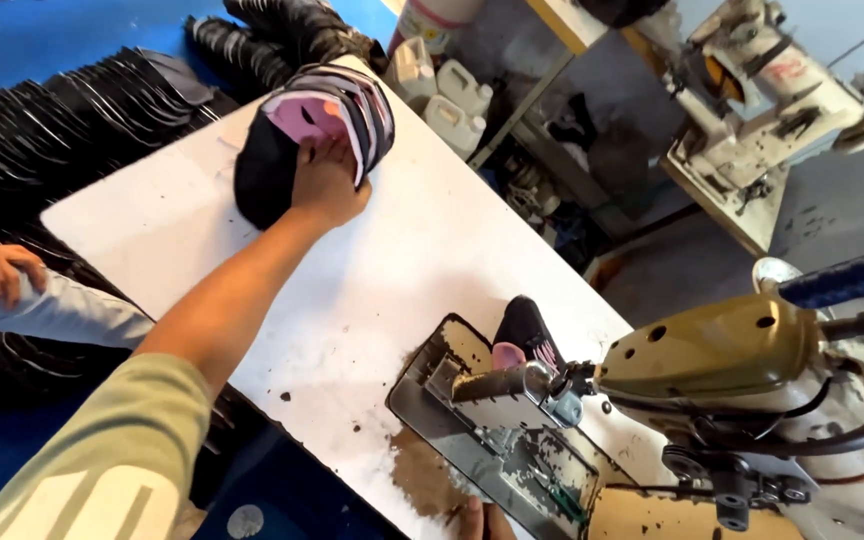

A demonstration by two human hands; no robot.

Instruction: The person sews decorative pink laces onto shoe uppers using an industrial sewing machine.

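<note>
The left hand [327, 180] reaches across the white table [422, 250], fingers curled onto the top upper [324, 118] of a stack at the far edge; best pinch one piece only, lifting flat; the right hand [484, 522] barely shows beneath the sewing machine [712, 370], grip untellable.

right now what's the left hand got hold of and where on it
The left hand rests on a stack of black shoe uppers with pink linings, fingers at the pink inner edge of the top piece. Whether it truly grips or only presses cannot be told.
</note>
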